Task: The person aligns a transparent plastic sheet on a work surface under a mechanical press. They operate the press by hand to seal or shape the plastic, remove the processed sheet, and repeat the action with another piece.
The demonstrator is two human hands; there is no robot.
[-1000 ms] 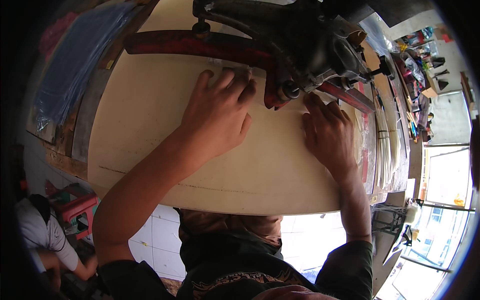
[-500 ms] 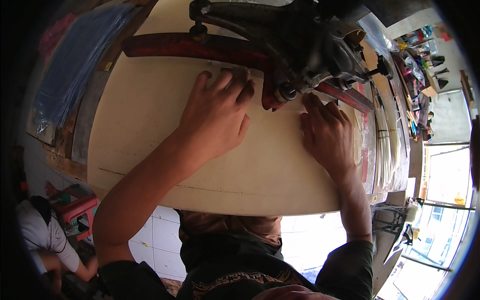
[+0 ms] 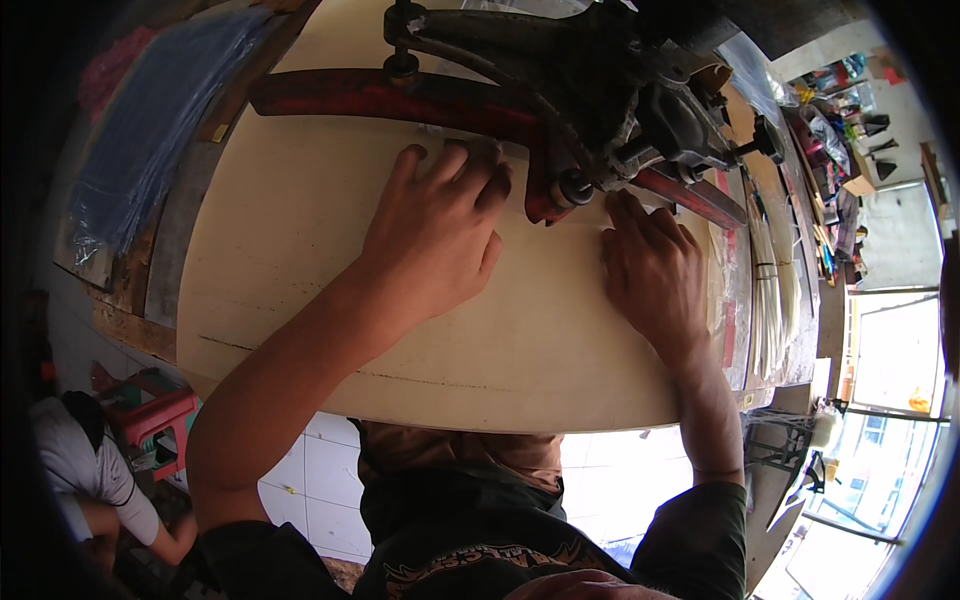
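Close to the person's body is the near edge of a big pale board (image 3: 300, 290), which sticks out over the tiled floor (image 3: 330, 480). Both hands lie on top of it, a little farther in. The left hand (image 3: 435, 235) is flat and wide open, fingers spread, holding nothing — it just presses down, most likely so the board cannot slide. The right hand (image 3: 655, 270) is flat and open too, fingers together, pressing beside the dark machine head (image 3: 620, 110). The hands sit one on each side of the machine's foot (image 3: 560, 190), probably to keep the board steady there. Behind them runs a long red bar (image 3: 380, 100), and far right is a messy shelf (image 3: 835, 120).
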